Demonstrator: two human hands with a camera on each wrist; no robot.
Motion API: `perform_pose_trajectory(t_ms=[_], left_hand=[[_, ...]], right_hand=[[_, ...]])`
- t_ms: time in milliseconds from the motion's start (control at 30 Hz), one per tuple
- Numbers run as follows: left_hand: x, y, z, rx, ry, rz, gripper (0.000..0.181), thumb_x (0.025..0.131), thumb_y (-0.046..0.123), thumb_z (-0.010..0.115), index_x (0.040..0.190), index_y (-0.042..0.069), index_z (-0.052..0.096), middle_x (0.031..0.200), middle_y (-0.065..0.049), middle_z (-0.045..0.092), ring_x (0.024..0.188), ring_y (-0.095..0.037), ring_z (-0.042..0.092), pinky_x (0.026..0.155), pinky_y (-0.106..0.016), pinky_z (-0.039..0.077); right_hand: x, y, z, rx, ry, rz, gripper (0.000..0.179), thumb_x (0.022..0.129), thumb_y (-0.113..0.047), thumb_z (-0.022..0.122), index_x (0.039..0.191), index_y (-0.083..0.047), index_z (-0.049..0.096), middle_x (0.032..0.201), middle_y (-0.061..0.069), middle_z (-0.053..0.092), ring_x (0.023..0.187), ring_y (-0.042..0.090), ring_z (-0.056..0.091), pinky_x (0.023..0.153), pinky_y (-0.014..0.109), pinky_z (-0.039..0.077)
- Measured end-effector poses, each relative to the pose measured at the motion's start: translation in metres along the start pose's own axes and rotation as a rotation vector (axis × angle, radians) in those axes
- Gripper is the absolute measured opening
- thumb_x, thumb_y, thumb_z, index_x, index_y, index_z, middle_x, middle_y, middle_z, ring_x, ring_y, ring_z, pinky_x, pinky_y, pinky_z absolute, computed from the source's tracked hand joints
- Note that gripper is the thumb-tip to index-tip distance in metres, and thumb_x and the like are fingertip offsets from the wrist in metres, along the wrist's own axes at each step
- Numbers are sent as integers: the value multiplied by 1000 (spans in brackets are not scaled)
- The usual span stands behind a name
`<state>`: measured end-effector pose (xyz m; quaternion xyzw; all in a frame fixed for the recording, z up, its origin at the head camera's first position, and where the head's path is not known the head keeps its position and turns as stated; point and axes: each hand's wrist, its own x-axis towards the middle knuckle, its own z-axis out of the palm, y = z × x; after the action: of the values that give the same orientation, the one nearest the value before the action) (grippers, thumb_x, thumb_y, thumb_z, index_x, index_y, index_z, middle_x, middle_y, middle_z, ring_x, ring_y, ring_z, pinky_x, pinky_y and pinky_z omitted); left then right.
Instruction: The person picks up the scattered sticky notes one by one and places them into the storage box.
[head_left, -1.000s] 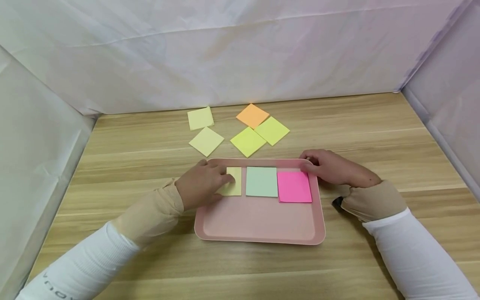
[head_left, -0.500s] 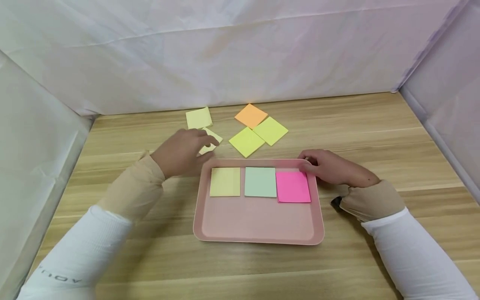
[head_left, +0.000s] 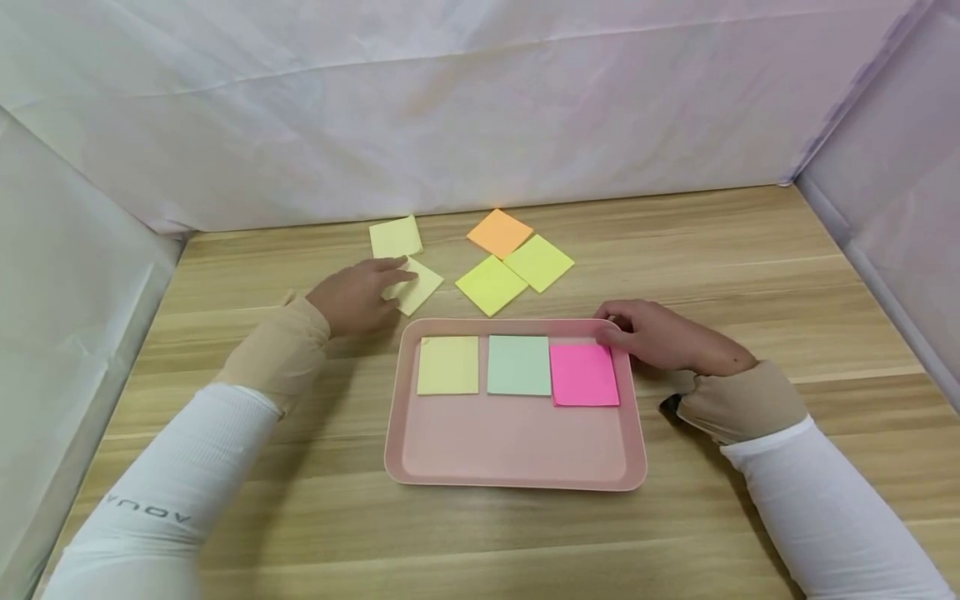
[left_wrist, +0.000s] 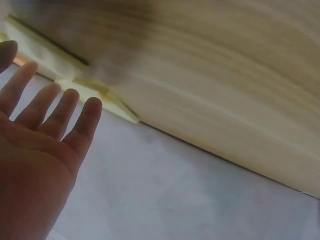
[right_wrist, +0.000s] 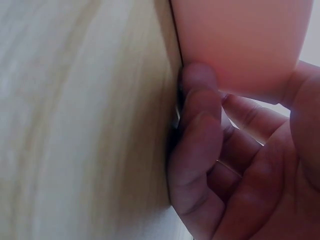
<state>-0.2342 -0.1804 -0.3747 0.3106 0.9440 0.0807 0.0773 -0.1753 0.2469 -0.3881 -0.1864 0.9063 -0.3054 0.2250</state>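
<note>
My left hand reaches over a pale yellow sticky note pad on the table, its fingertips overlapping the pad's left part. In the left wrist view the fingers are spread and nearly straight. At the far right corner of the pink tray, my right hand grips the rim, thumb inside. The right wrist view has its curled fingers against the outside of the tray wall. Inside the tray, a yellow pad, a mint green pad and a pink pad lie in a row.
Behind the left hand's pad lies another pale yellow pad. An orange pad and two bright yellow pads, the left one and the right one, lie together beyond the tray. White cloth walls the table's back and sides.
My left hand has left the yellow pad in the tray and moved up and left to the pale yellow pad behind it. The right hand keeps its grip on the tray corner.
</note>
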Motion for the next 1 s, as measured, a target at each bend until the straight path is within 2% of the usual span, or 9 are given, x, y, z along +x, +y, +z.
perform_pose_trajectory(t_ms=[67, 167, 267, 400, 567, 667, 767, 900, 1000], left_hand=[[-2, -2, 3, 4, -16, 5, 50, 93, 17, 61, 141, 7, 55, 153, -23, 44, 138, -43, 45, 111, -56, 39], [-5, -2, 5, 27, -35, -19, 55, 94, 27, 63, 144, 11, 52, 153, -20, 44, 140, -42, 43, 109, -60, 38], [-7, -1, 5, 51, -21, -42, 58, 92, 35, 67, 143, 14, 52, 146, -17, 51, 134, -40, 47, 103, -63, 41], [-6, 1, 5, 72, 7, -60, 60, 89, 40, 72, 141, 16, 55, 133, -15, 57, 126, -36, 52, 98, -59, 42], [-7, 0, 5, 120, 17, -57, 58, 89, 44, 73, 137, 13, 60, 125, -16, 60, 120, -36, 54, 96, -57, 44], [-7, 1, 5, 140, 35, -34, 57, 89, 44, 73, 132, 8, 64, 129, -17, 61, 125, -38, 54, 99, -58, 44], [-6, 2, 6, 154, 66, 15, 51, 90, 42, 72, 124, 4, 68, 131, -17, 64, 126, -38, 57, 101, -57, 45], [-6, 2, 9, 147, 121, 93, 36, 95, 34, 68, 113, 3, 72, 119, -16, 72, 113, -35, 67, 95, -53, 51], [-8, 1, 11, 119, 178, 122, 25, 98, 25, 65, 109, 4, 73, 107, -13, 75, 101, -32, 72, 89, -49, 55]], right_hand=[[1, 1, 1, -5, 3, -3, 17, 104, -30, 54, 109, -19, 67, 85, 1, 61, 80, 18, 51, 71, 32, 43], [1, 2, 1, -10, 8, -1, 16, 104, -30, 54, 108, -20, 67, 85, 1, 61, 80, 18, 51, 72, 32, 44], [0, 2, 1, -9, 9, -2, 16, 104, -29, 55, 107, -20, 67, 84, 1, 60, 80, 19, 51, 72, 32, 43], [-2, 0, 0, -3, 4, -9, 16, 104, -29, 55, 107, -19, 67, 83, 1, 60, 79, 18, 50, 71, 32, 42], [-2, -1, 0, -1, 5, -13, 16, 104, -30, 55, 105, -19, 66, 83, 0, 59, 79, 17, 50, 71, 31, 42], [-1, -1, 1, -3, 7, -20, 16, 104, -30, 55, 105, -18, 66, 82, 0, 58, 79, 17, 50, 71, 31, 42], [-1, 0, 1, -5, 8, -16, 17, 104, -31, 55, 105, -18, 66, 81, 0, 57, 77, 17, 49, 69, 30, 42], [-1, 0, 1, -5, 7, -7, 16, 104, -29, 54, 105, -18, 66, 79, 1, 56, 76, 17, 48, 68, 31, 42], [0, 1, 2, -3, 4, -10, 15, 104, -28, 54, 105, -18, 66, 79, 1, 56, 76, 17, 49, 68, 31, 42]])
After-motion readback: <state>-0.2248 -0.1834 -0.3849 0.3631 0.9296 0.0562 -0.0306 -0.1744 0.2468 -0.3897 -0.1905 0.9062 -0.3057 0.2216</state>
